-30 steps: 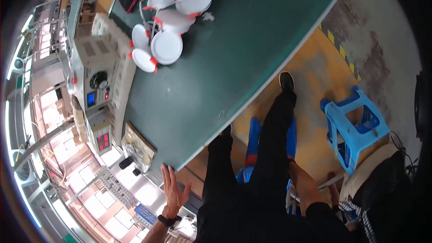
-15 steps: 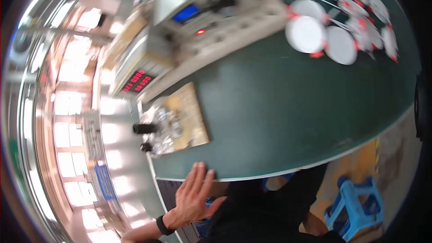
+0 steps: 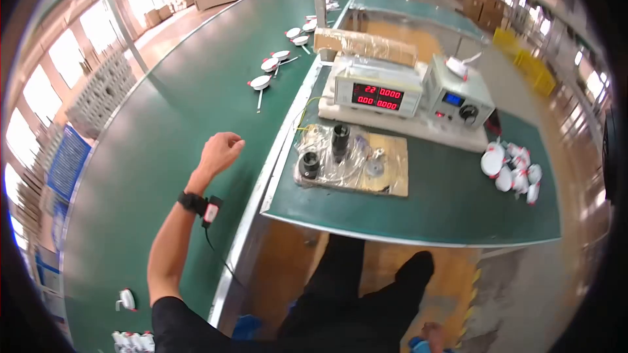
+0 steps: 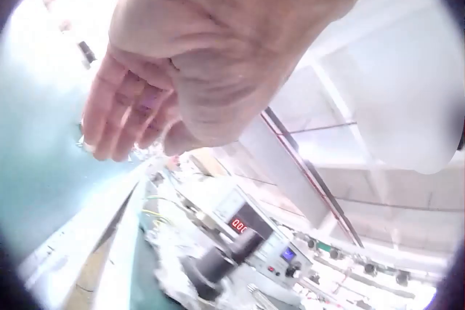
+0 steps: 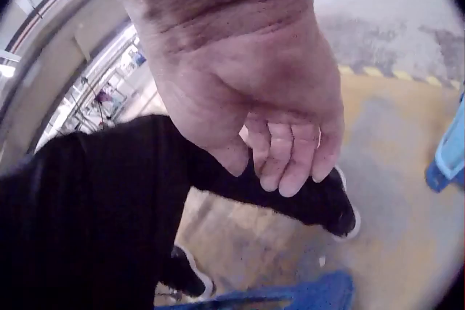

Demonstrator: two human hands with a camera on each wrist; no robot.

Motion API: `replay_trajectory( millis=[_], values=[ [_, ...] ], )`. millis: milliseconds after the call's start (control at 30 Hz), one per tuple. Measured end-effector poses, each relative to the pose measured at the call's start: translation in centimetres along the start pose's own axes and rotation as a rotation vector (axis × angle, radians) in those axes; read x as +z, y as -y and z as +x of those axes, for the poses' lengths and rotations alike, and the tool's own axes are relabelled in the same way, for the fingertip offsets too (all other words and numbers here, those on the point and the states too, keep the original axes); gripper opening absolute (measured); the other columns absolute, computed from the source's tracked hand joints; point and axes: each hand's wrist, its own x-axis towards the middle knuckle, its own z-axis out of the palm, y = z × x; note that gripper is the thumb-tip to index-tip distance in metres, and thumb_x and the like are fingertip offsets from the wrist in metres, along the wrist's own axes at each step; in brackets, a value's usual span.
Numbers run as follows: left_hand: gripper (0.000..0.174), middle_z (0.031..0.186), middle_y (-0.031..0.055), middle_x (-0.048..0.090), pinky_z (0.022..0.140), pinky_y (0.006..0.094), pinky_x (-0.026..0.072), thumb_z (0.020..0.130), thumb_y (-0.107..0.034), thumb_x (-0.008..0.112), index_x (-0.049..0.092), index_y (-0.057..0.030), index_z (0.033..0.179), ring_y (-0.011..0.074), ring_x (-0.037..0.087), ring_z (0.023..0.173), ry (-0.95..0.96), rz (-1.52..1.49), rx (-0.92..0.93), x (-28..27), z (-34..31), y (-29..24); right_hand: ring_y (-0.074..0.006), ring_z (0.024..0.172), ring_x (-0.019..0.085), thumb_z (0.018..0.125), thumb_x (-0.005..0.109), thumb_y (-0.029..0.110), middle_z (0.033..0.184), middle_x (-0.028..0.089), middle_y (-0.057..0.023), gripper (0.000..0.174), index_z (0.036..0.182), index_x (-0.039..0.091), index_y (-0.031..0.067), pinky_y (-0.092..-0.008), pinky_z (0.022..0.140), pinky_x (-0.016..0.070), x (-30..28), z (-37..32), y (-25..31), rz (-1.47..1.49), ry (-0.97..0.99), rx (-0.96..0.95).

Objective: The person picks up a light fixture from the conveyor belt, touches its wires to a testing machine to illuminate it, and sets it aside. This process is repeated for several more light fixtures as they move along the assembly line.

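Observation:
My left hand (image 3: 222, 151) hovers over the long green surface (image 3: 163, 124) to the left, fingers loosely bent and nothing in them. The left wrist view shows its palm (image 4: 211, 63) bare. Ahead of it on that surface lies a round white downlight (image 3: 260, 83) with red-tipped clips and a cord. Low beside my legs hangs my right hand (image 3: 432, 335), its fingers (image 5: 280, 154) loosely curled around nothing in the right wrist view. On the bench (image 3: 451, 202), a wooden board (image 3: 392, 180) carries plastic wrap and two black cylinders (image 3: 340, 140).
Behind the board stand a meter (image 3: 377, 95) with red digits and a grey box (image 3: 458, 95) with a dial and blue display. A pile of white downlights (image 3: 504, 173) lies at the bench's right. More downlights (image 3: 134, 340) sit at the lower left. A metal edge (image 3: 252, 219) borders the green surface.
The head view has swung left, bringing the long green surface into sight. My left hand has moved from the bench's front edge to over that surface, and its fingers are more bent.

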Motion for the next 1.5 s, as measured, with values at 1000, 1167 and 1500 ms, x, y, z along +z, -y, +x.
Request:
replay_trajectory(
  millis=[1000,1167,1500],
  values=[
    [0.013,0.073,0.0178,0.067,0.056,0.0374,0.0516,0.082,0.000,0.060,0.070,0.0014,0.090,0.0309,0.065,0.058,0.179,-0.007,0.404,-10.1,-11.5,-17.5,-0.0290,0.103,0.066,0.090,0.075,0.015,0.113,0.068,-0.0121,0.040,0.126,0.063,0.0014,-0.0374,0.091,0.0523,2.1,-9.4,58.5,-0.005,-0.177,-1.154],
    [0.019,0.078,0.0123,0.063,0.061,0.0406,0.0527,0.085,-0.002,0.067,0.062,-0.0049,0.104,0.0328,0.065,0.070,0.674,-0.119,0.998,-2.6,-20.6,-28.7,-0.0303,0.103,0.066,0.089,0.076,0.018,0.113,0.068,-0.0143,0.041,0.124,0.064,0.0013,-0.0380,0.089,0.0529,4.1,-6.5,57.6,-0.046,-0.014,-1.340],
    [0.023,0.084,0.0059,0.070,0.069,0.0267,0.0543,0.102,-0.006,0.057,0.059,0.0032,0.122,0.0116,0.066,0.075,0.865,-1.020,0.315,5.7,-19.1,-30.6,-0.0057,0.063,0.057,0.107,0.051,0.019,0.072,0.063,-0.0015,0.023,0.110,0.066,0.0017,-0.0223,0.057,0.0438,0.8,-5.7,54.2,0.260,0.285,-0.754]
  ],
)
